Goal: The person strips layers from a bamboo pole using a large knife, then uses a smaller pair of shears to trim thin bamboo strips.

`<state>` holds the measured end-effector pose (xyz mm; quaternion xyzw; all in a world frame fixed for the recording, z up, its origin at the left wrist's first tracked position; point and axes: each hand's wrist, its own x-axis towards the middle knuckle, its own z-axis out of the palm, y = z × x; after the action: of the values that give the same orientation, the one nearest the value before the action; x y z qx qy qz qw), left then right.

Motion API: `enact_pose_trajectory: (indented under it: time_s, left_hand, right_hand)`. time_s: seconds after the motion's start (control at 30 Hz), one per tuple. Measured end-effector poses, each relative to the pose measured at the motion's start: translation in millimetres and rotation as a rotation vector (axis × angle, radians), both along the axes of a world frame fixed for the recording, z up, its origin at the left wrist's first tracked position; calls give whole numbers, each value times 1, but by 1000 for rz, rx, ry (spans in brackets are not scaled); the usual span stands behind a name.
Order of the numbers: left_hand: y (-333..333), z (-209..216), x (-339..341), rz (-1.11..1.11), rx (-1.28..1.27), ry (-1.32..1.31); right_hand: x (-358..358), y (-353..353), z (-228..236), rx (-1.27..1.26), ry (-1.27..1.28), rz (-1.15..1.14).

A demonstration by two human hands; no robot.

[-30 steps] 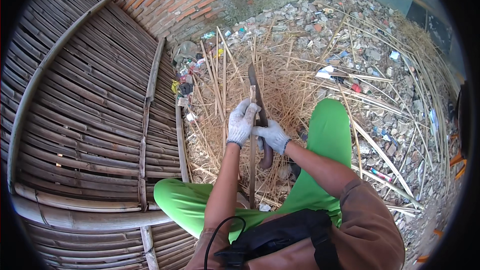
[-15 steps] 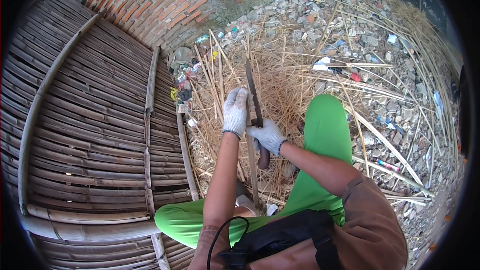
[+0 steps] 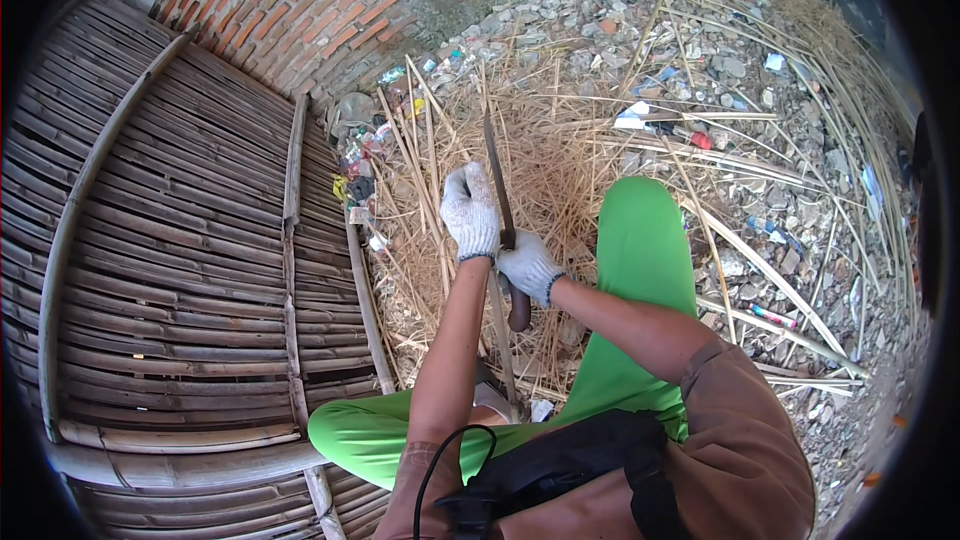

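My right hand (image 3: pixel 528 267), in a white knit glove, is closed around a long knife with a narrow, dark, slightly curved blade (image 3: pixel 497 165). Its brown handle end (image 3: pixel 519 312) hangs below my fist, and the blade points away from me. Just left of the blade, my gloved left hand (image 3: pixel 468 210) has its fingers curled in around a slim bamboo strip (image 3: pixel 502 340). That strip runs down between my forearms toward my foot; my gloves hide part of it. Dry bamboo shavings (image 3: pixel 550 160) lie in a heap under and beyond both hands.
A slatted bamboo platform (image 3: pixel 180 270) fills the left side. A brick wall (image 3: pixel 300 10) stands behind it. Stone rubble (image 3: pixel 740 70) with litter covers the ground to the far right, with long bamboo strips (image 3: pixel 770 275) lying across it. My green-clad knee (image 3: pixel 645 250) rises beside my right forearm.
My left hand has come slightly nearer me and rolled, so its curled fingers show more. My right hand and the knife have moved little. The whole view has shifted slightly.
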<state>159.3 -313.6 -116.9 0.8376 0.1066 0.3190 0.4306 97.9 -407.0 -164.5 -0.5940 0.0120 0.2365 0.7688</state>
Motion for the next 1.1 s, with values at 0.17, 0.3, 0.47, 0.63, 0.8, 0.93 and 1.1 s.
enact_pose_trajectory:
  time_s: [0.17, 0.3, 0.47, 0.63, 0.8, 0.93, 1.1]
  left_hand:
    - [14, -1, -1, -175, -61, 170]
    - [31, 10, -44, -332, -385, 230]
    - [67, -51, -161, -543, 19, 631]
    - [39, -112, -221, -585, -362, 868]
    - [69, -100, -168, -413, -419, 425]
    - [103, 33, -124, -244, -397, 128]
    - [160, 94, -89, -321, -564, -246]
  right_hand:
    - [-1, 1, -12, 25, -74, -8]
    - [11, -12, -9, 12, 13, 52]
    - [39, -35, -3, 160, 4, -188]
    - [55, -73, -1, 243, 27, -304]
    - [52, -87, 2, 242, 93, -395]
    - [52, -85, -14, 235, 106, -414]
    - [50, -76, -17, 238, 102, -373]
